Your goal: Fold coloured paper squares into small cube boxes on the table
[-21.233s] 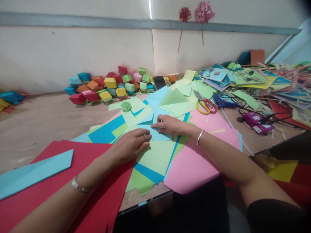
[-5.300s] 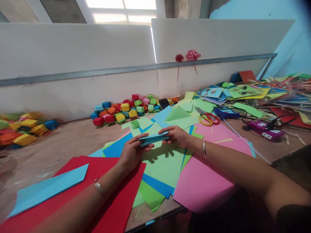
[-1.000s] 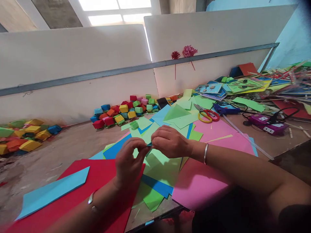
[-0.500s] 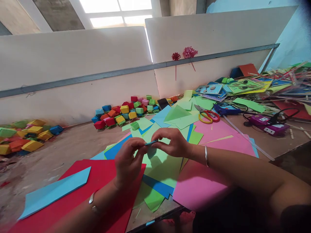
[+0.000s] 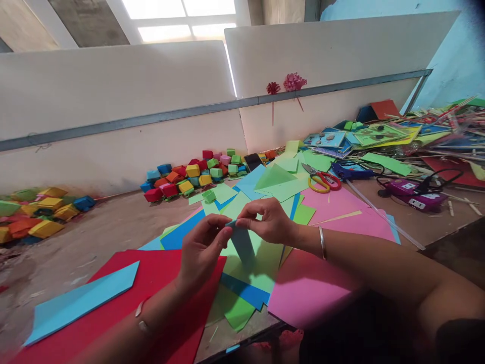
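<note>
Between my two hands is a blue paper strip point(image 5: 243, 246), its top end pinched and its length hanging down over the light green sheets point(image 5: 265, 258). My left hand point(image 5: 204, 247) grips that end between thumb and index finger. From the other side, my right hand point(image 5: 267, 220) pinches the same end, fingertips almost meeting those of the left. Under my left forearm lies a red sheet point(image 5: 170, 283) with a folded light blue paper point(image 5: 85, 303) on it. A pink sheet point(image 5: 314, 288) is under my right forearm.
Small folded paper cubes point(image 5: 193, 171) are heaped against the white board, with another pile of cubes point(image 5: 41, 210) at far left. Scissors point(image 5: 322, 179), a blue glue gun point(image 5: 352, 171) and a purple power socket point(image 5: 415, 194) lie to the right. Paper flowers point(image 5: 294, 81) stand behind the rail.
The blue strip, mostly hidden edge-on before, now hangs down with more of its length showing. My fingertips have drawn closer together at its top end.
</note>
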`<state>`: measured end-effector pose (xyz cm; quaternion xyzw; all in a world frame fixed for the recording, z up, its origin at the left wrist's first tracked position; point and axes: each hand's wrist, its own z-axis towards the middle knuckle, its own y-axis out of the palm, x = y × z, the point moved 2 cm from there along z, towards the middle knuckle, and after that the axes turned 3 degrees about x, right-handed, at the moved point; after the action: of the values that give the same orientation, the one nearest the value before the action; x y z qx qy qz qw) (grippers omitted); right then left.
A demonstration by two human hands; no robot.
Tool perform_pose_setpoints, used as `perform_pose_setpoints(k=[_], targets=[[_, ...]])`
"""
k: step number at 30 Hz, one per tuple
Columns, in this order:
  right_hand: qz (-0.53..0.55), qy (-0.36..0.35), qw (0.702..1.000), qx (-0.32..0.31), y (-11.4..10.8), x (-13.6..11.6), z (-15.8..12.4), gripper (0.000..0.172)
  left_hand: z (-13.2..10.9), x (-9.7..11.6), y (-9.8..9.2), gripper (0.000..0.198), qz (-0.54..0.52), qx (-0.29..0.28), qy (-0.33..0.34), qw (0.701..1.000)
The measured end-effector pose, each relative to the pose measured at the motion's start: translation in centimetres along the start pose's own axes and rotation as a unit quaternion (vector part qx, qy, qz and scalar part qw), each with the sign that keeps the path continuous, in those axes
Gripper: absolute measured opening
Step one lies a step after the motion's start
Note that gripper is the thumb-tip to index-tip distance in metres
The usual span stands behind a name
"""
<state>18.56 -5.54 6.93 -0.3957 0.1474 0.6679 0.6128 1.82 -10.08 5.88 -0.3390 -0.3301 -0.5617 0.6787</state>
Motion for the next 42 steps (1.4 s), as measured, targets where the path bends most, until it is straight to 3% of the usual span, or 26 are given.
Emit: perform_pose_setpoints(k=[3,8,14,18,20,23,26,28,31,35,42], targets=[[0.022,0.042,0.999,-0.016,0.3,0.4,0.1,0.034,0.1,0.0,-0.2,0.016,0.027,0.011,-0.001,1.000],[0.016,0.106,0.993,-0.043,0.9,1.3,-0.1,0.041,0.5,-0.6,-0.1,0.022,0.021,0.048,-0.067,0.996],[-0.008,0.132,0.991,-0.035,1.0,1.6,-0.2,0.042,0.5,-1.4,0.3,0.031,-0.070,0.019,-0.168,0.983],[0.002,0.187,0.977,-0.099,1.3,2.4,0.0,0.038,0.4,-1.6,0.4,0.032,-0.050,0.030,-0.197,0.979],[-0.063,0.142,0.984,-0.091,1.1,2.6,0.1,0.032,0.4,-1.8,0.3,0.033,-0.041,0.054,-0.225,0.972],[-0.185,-0.040,0.981,-0.032,0.6,2.1,0.0,0.031,0.7,-2.6,-0.2,0.036,-0.050,0.115,-0.293,0.948],[-0.252,-0.203,0.946,-0.021,0.2,1.3,-0.2,0.049,1.4,-3.8,-0.7,0.024,-0.084,0.160,-0.348,0.920],[-0.283,-0.267,0.921,-0.014,-0.2,1.0,-0.3,0.057,1.8,-4.6,-1.0,0.015,-0.122,0.189,-0.365,0.904],[-0.305,-0.335,0.892,0.000,-0.6,0.9,-0.3,0.045,2.2,-5.3,-1.1,0.014,-0.172,0.217,-0.383,0.881],[-0.313,-0.386,0.868,0.007,-0.8,0.9,-0.3,0.007,2.2,-5.3,-1.0,0.016,-0.189,0.217,-0.391,0.874],[-0.324,-0.321,0.890,0.016,-0.3,1.5,0.0,0.012,2.1,-4.9,-0.9,0.016,-0.192,0.200,-0.399,0.874]])
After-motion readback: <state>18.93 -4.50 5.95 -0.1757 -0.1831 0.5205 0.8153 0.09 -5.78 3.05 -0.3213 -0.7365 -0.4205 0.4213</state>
